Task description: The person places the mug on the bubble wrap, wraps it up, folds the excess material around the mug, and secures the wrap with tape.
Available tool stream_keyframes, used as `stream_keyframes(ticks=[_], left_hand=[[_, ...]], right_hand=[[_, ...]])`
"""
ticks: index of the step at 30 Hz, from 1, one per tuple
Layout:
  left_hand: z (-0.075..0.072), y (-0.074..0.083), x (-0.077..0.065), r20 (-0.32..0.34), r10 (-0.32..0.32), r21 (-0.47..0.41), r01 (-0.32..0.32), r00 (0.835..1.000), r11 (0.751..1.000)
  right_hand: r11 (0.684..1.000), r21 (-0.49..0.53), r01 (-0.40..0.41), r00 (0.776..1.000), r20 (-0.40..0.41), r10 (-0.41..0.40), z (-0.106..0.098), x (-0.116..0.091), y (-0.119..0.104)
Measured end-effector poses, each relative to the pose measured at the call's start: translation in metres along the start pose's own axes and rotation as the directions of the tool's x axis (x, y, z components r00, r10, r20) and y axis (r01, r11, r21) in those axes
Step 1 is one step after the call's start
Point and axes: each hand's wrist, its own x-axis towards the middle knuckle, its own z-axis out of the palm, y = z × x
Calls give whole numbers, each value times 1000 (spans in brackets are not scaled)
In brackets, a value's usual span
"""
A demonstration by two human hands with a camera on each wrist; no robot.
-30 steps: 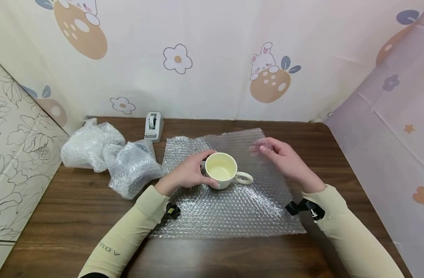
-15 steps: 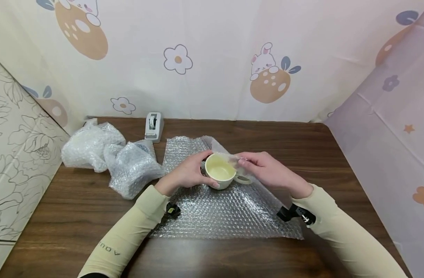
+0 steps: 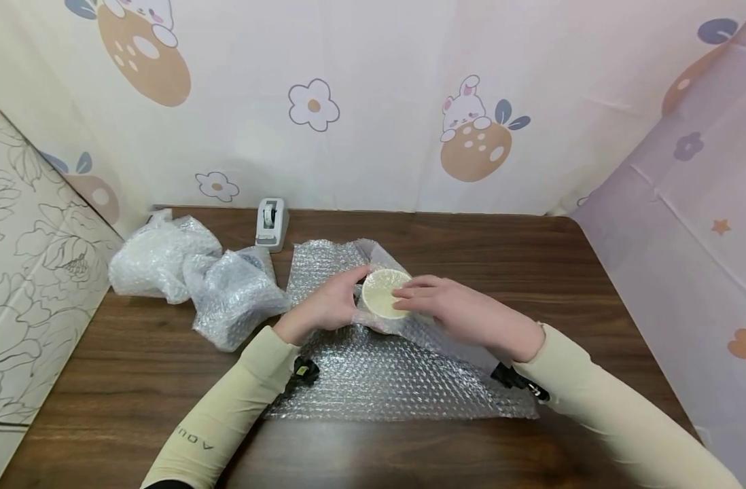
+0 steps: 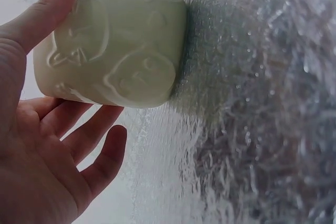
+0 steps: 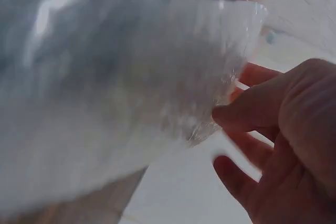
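A pale yellow mug stands on a sheet of bubble wrap, with the sheet's far right corner folded over its top. My left hand grips the mug's left side; in the left wrist view the thumb and fingers curve round its wall, and raised patterns show on the mug. Over the mug's mouth, my right hand lies with extended fingers on the folded wrap. The right wrist view has the right hand at the edge of the blurred wrap. The mug's handle is hidden in the head view.
Two bubble-wrapped bundles lie at the left, one farther back and one nearer beside the sheet. Behind them is a white tape dispenser. The brown wooden table ends at a patterned curtain.
My right hand has moved left, folding the wrap's far right corner over the mug, and its fingers have gone from pinching the wrap to lying on it. The left hand has stayed on the mug.
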Motion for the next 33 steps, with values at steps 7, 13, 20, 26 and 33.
stream_keyframes(ticks=[7,13,20,26,33], left_hand=[[2,0,2,-2,42,-17,-42,999,999],[0,1,2,15,36,-15,-36,999,999],[-1,1,1,10,28,-4,-28,1000,1000],[3,-3,0,-12,63,-51,-63,998,997],[1,-12,-3,28,105,-59,-103,994,993]], right_hand=[[974,-222,39,996,93,-18,1,-2,2],[915,-398,61,997,76,-33,10,-3,-3],[881,-464,93,993,-18,-114,20,4,-5],[874,-478,90,991,-48,-128,26,12,-5],[880,-470,72,993,-48,-107,29,15,-4]])
